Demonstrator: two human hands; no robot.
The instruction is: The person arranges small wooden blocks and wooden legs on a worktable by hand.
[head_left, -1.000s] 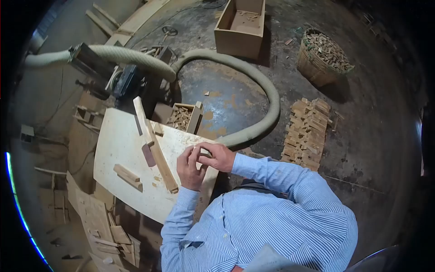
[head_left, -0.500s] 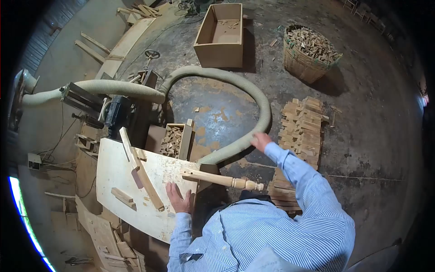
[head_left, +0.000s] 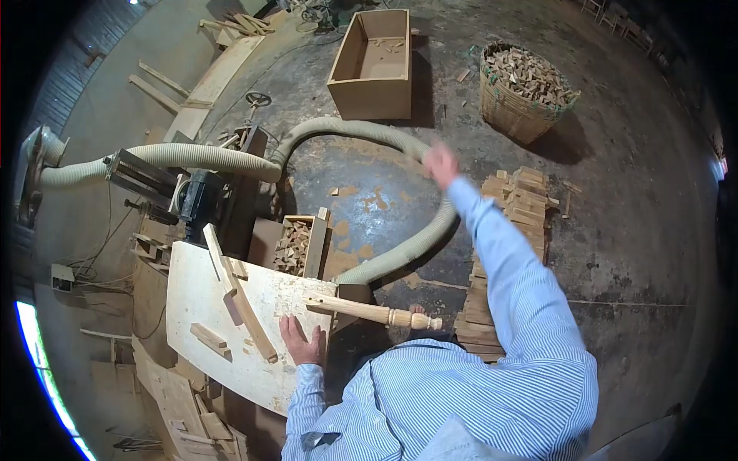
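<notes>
My left hand (head_left: 301,342) lies flat with its fingers spread on the pale work board (head_left: 196,296), holding nothing, just right of a long wooden rail (head_left: 244,301). A turned wooden spindle (head_left: 373,311) rests beside that hand and sticks out over the board's right edge. My right hand (head_left: 440,163) is stretched far forward in the air above the grey dust hose (head_left: 369,129). It is motion-blurred, so whether it holds anything cannot be told.
A small crate of wood offcuts (head_left: 294,244) stands behind the board. On the floor are a stack of wooden blocks (head_left: 513,219), a wicker basket (head_left: 529,96) of offcuts and a big open wooden box (head_left: 373,61). A machine with a motor (head_left: 196,201) sits at the left.
A second ago both hands held a small wood piece together over the board. Since then my right hand swung away forward and up; my left hand settled flat on the board beside the spindle.
</notes>
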